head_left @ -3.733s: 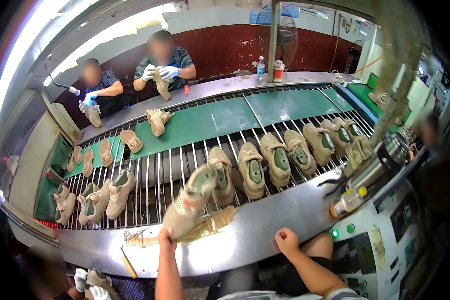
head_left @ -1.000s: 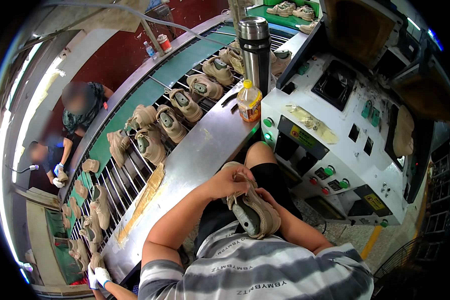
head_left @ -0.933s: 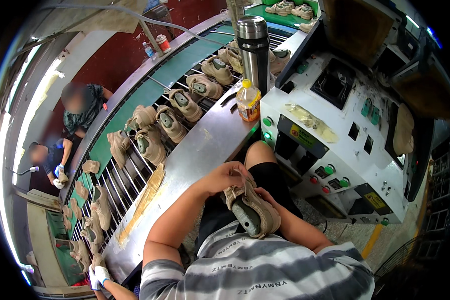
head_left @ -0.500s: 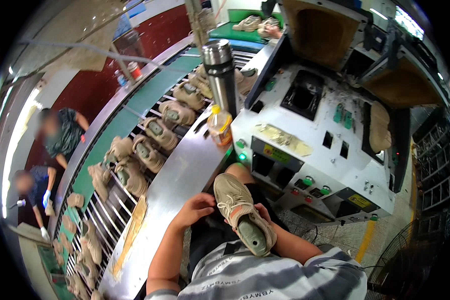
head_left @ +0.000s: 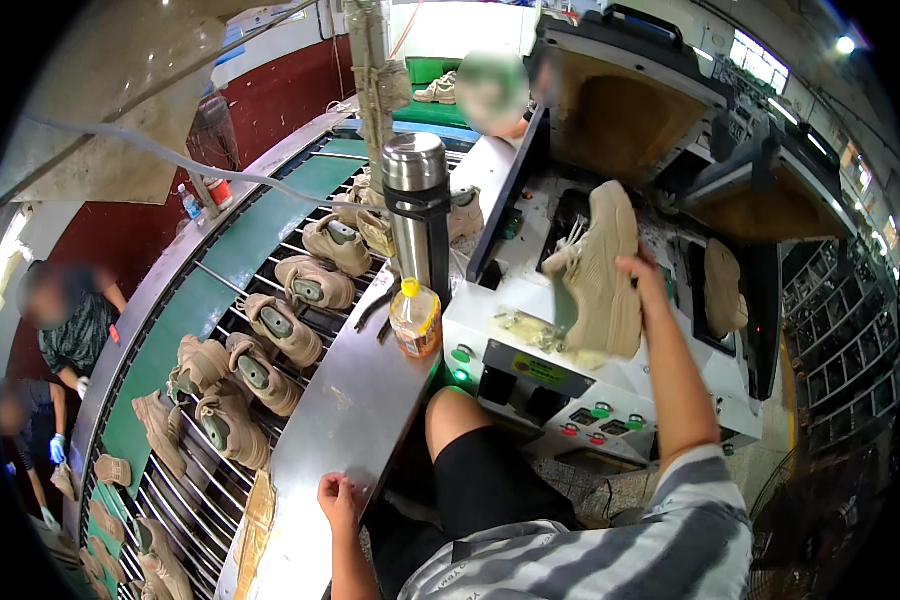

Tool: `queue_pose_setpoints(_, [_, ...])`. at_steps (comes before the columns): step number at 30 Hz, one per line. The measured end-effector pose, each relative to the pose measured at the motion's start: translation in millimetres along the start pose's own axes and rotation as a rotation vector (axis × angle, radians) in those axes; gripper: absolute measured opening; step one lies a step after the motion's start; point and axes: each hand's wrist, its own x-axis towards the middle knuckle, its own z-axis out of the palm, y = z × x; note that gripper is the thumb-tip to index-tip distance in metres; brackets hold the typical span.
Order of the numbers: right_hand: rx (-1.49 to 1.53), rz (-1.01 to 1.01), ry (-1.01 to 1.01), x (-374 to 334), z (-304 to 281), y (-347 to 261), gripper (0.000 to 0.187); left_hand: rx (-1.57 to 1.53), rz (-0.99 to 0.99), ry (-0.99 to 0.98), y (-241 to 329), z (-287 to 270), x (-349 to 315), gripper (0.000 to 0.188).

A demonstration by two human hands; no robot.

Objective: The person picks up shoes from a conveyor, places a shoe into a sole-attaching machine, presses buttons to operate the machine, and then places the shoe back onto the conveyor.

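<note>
My right hand (head_left: 646, 276) grips a beige sneaker (head_left: 610, 285) from its sole side, holding it up on end above the white machine (head_left: 490, 315). The sneaker's sole is turned toward the right, and its laces face left. Behind it, the machine's left dark slot is partly hidden. Another beige sneaker (head_left: 724, 288) lies sole up in the machine's right slot. My left hand (head_left: 341, 502) is by the near edge of the metal bench (head_left: 355, 400), fingers curled in, with nothing seen in them.
A steel thermos (head_left: 416, 210) and a yellow-capped bottle (head_left: 415, 320) stand on the bench beside the machine. Raised lids (head_left: 630, 100) hang over its slots. Left of the bench, a roller conveyor (head_left: 205, 475) carries several beige sneakers. Two people work across it; another is behind the machine.
My right hand has carried the sneaker from my lap up and forward over the machine, turning its sole rightward. My left hand has moved away from the sneaker, down and left, its fingers curling in.
</note>
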Motion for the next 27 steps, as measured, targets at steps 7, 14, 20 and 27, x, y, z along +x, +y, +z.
queue_pose_setpoints(7, [-0.766, -0.006, 0.349, 188, -8, -17, 0.075, -0.063, -0.010, 0.039, -7, -4, 1, 0.006])
queue_pose_setpoints(14, [-1.508, 0.173, 0.337, 245, 7, 62, 0.070, 0.020, 0.009, 0.047, -11, -5, -2, 0.004])
queue_pose_setpoints(20, [-1.475, 0.066, 0.250, 163, 43, 44, 0.057, -0.022, -0.070, 0.106, 1, 44, 4, 0.007])
queue_pose_setpoints(27, [-1.402, -0.524, -0.195, 18, -26, 31, 0.050, -0.349, -0.439, -0.478, 11, 231, 2, 0.075])
